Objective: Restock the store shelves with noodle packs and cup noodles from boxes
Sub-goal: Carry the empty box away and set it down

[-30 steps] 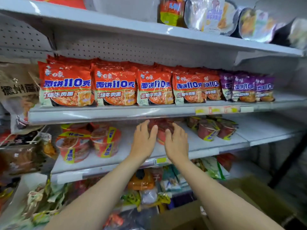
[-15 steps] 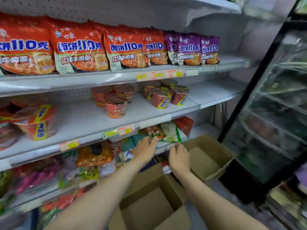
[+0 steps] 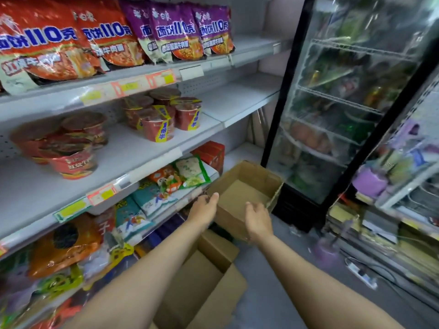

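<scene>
Two open cardboard boxes stand on the floor: a far box (image 3: 240, 198) by the shelf's end, which looks empty inside, and a near box (image 3: 202, 281) under my forearms. My left hand (image 3: 204, 207) hovers at the far box's left rim, fingers relaxed, holding nothing. My right hand (image 3: 257, 219) hangs over its near wall, fingers loosely curled and empty. Red cup noodles (image 3: 161, 119) and a second group (image 3: 66, 148) stand on the middle shelf (image 3: 133, 150). Red noodle packs (image 3: 47, 43) and purple noodle packs (image 3: 180, 32) line the upper shelf.
A glass-door fridge (image 3: 344, 96) stands to the right of the shelves. Bagged snacks (image 3: 152, 198) fill the lower shelf. A wire rack with goods (image 3: 403, 176) and a power strip (image 3: 361, 271) on the floor are at the right.
My view swung right and down from the cup-noodle shelf. Both hands left the cups on the middle shelf and dropped to the far cardboard box.
</scene>
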The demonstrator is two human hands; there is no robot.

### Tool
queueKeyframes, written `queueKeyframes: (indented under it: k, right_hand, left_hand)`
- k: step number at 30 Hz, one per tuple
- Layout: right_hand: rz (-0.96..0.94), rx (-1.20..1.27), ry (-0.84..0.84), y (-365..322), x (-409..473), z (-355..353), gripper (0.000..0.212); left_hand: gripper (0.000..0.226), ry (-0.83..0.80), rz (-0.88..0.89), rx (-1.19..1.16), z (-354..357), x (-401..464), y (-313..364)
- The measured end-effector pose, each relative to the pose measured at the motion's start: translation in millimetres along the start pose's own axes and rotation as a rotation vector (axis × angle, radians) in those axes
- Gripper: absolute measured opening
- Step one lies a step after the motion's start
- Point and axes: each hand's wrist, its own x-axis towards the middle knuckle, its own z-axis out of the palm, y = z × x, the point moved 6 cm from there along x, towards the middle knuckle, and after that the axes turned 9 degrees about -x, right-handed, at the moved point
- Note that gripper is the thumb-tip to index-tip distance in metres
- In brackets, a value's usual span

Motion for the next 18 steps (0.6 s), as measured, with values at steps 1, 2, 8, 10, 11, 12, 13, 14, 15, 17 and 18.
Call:
queueKeyframes:
  k: [1, 2, 8, 10, 11, 12, 13, 14, 15, 17, 18]
  right_hand:
    - [0.024, 0.013, 0.002, 5, 8, -3, 0.057]
    - [0.037, 0.015, 0.000, 7, 14, -4, 0.057]
    - [0.145, 0.053, 0.032, 26, 56, -15, 0.056]
    - [0.179, 0.060, 0.052, 26, 69, -14, 0.057]
    - [0.194, 0.065, 0.056, 26, 76, -12, 0.057]
    - [0.203, 0.072, 0.053, 26, 83, -9, 0.058]
    - [0.206, 0.074, 0.055, 24, 93, -7, 0.058]
    - [0.217, 0.079, 0.062, 23, 105, -4, 0.059]
    - [0.224, 0.077, 0.066, 23, 114, -1, 0.059]
    - [0.245, 0.057, 0.046, 25, 130, 6, 0.057]
    - [0.265, 0.040, 0.034, 29, 139, 11, 0.057]
  left_hand:
    - [0.066, -0.015, -0.006, 0.012, 7, 9, 4]
    - [0.069, -0.029, -0.009, 0.018, 12, 15, 7]
    - [0.081, -0.154, -0.067, 0.060, 54, 59, 16]
    - [0.081, -0.176, -0.054, 0.096, 61, 77, 20]
    - [0.080, -0.190, -0.050, 0.107, 63, 84, 23]
    - [0.080, -0.200, -0.044, 0.109, 65, 91, 28]
    - [0.079, -0.209, -0.032, 0.112, 67, 102, 32]
    - [0.077, -0.213, -0.024, 0.122, 69, 116, 36]
    - [0.075, -0.209, -0.014, 0.134, 71, 128, 36]
    - [0.071, -0.188, -0.012, 0.169, 74, 148, 34]
    - [0.069, -0.179, -0.026, 0.183, 76, 158, 31]
